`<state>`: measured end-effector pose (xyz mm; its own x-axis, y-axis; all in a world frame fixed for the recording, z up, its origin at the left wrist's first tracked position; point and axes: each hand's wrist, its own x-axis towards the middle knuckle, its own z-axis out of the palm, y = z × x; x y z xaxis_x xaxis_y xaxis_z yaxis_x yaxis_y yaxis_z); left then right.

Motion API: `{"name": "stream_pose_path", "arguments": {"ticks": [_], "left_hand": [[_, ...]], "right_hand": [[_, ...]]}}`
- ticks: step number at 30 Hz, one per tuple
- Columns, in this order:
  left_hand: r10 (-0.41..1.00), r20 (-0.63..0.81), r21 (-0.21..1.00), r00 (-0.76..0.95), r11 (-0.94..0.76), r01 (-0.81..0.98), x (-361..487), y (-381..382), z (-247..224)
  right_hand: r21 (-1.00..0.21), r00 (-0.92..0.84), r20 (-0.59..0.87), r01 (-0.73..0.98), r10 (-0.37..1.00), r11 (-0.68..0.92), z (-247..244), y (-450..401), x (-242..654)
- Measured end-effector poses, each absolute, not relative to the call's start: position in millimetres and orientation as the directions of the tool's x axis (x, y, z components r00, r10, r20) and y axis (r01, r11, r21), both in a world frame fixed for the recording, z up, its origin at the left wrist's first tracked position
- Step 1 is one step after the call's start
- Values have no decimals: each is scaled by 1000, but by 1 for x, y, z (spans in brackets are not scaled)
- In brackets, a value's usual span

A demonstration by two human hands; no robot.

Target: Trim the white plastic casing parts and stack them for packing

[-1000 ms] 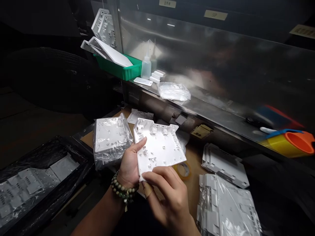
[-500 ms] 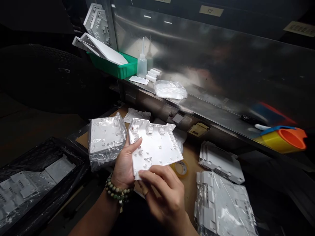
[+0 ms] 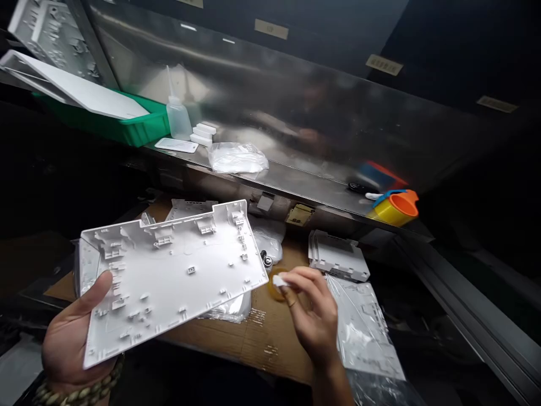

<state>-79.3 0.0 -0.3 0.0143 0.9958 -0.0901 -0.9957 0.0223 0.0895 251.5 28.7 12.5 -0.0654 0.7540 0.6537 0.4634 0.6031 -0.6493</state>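
My left hand [image 3: 71,341] grips a white moulded plastic panel [image 3: 164,307] by its left edge, thumb on the inner face. The panel is tilted up toward me, showing clips, posts and ribs. My right hand [image 3: 315,318] is just off the panel's right corner, pinching a small white piece [image 3: 279,280] between thumb and fingers; its exact kind is unclear. Behind those fingers lies a roll of yellowish tape [image 3: 273,292], partly hidden. A bagged stack underneath is mostly covered by the panel.
Cardboard [image 3: 253,338] covers the worktop. More white panels [image 3: 338,256] and a plastic-wrapped stack [image 3: 367,327] are at right. On the metal shelf are a green bin [image 3: 143,127], a squeeze bottle [image 3: 180,118], white blocks [image 3: 202,135], a clear bag [image 3: 239,158] and a yellow-orange cup [image 3: 391,210].
My left hand has brought the panel left and nearer. My right hand has come away from its lower edge to the right, and the white piece now shows. The view has turned right.
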Motion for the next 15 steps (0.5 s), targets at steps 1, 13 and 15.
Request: {"name": "stream_pose_path", "arguments": {"ticks": [1, 13, 15], "left_hand": [[997, -74, 76, 21, 27, -997, -79, -1, -2], [893, -445, 383, 65, 255, -888, -115, -3, -16], [853, -516, 409, 75, 322, -854, -110, -8, -14]], "right_hand": [[-636, -111, 653, 457, 749, 622, 11, 28, 248], [-643, -78, 620, 520, 781, 563, 3, 40, 249], [-686, -4, 610, 498, 793, 530, 5, 46, 250]]}}
